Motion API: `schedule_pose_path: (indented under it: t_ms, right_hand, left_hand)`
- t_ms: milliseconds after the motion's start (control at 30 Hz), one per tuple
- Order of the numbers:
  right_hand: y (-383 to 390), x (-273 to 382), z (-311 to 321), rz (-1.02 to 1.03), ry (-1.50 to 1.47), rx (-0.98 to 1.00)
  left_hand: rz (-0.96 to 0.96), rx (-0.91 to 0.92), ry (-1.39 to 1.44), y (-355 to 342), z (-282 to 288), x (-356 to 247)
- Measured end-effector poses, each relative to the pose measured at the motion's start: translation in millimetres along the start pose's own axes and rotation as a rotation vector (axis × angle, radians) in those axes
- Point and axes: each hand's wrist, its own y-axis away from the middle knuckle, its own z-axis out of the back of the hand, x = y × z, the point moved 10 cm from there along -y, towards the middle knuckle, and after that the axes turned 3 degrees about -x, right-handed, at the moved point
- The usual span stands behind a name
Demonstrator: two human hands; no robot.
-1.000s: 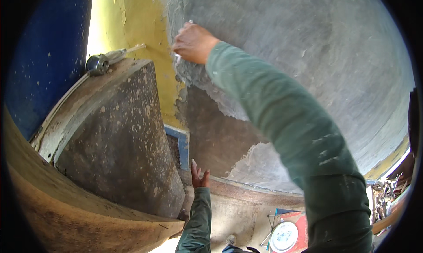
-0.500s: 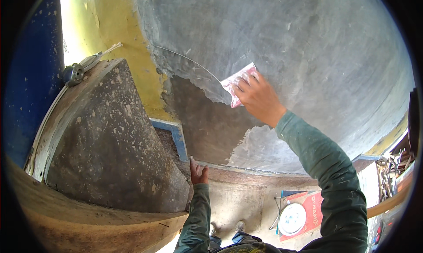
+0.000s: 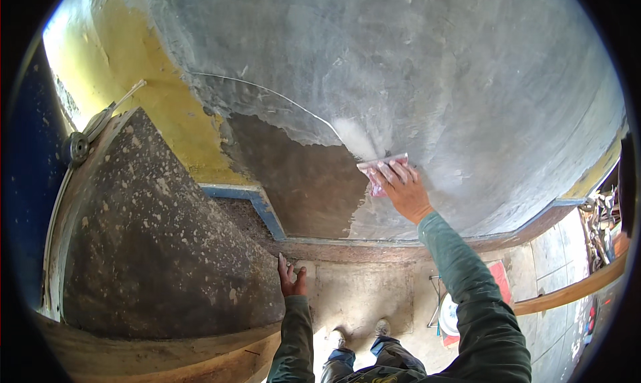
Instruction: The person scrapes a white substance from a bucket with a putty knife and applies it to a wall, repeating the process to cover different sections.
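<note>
Right hand [image 3: 405, 193] has its fingers pinching a flat pinkish piece [image 3: 376, 163], edge seemingly on the grey wall [image 3: 481, 116] right below a white smear [image 3: 358, 139], probably gripped lengthwise for even contact. Left hand's [image 3: 293, 281] empty, fingers spread near the speckled slab [image 3: 153, 216], maybe for balance.

Head-worn fisheye looks down toward the wall [image 3: 467, 109]

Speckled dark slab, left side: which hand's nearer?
Left. The left hand is at the right edge of the speckled dark slab, contact unclear; the right hand is well off to the right, at the grey wall.
</note>
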Motion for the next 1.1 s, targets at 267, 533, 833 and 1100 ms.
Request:
schedule_pose_path:
  t_ms: [267, 533, 833, 1100]
  right_hand:
    - [45.8, 11.0, -1.5, -0.403, -0.305, 0.047]
    - [2.0, -14.6, 10.0, -1.035, -0.42, -0.572]
    - [-40.8, 75.3, -16.3, -0.79, -0.688, -0.304]
    - [-71.1, 11.0, 36.6, -0.997, -0.395, -0.603]
  left_hand:
    - [-0.01, 0.106, -0.055, 18.6, 0.0, 31.0]
    - [0.059, 0.069, -0.032, 20.0, -10.1, 23.7]
    - [0.026, 0.048, -0.121, 12.2, -2.8, 14.3]
    - [0.025, 0.074, -0.16, 12.3, -14.4, 15.6]
